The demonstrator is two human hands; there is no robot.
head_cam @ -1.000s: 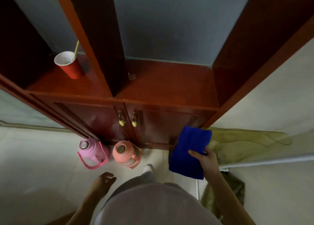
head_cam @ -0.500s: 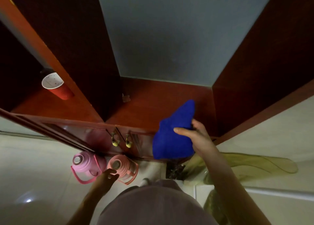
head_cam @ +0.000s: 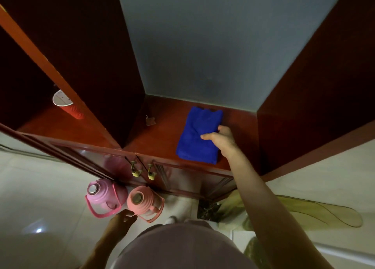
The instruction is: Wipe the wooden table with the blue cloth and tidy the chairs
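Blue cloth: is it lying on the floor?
No, the blue cloth lies folded on the cabinet shelf, with the right hand holding its edge.

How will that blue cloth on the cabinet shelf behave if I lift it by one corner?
The blue cloth is folded soft fabric, so it would probably droop and unfold rather than stay flat. It looks light and fuzzy, so likely easy to grip without slipping.
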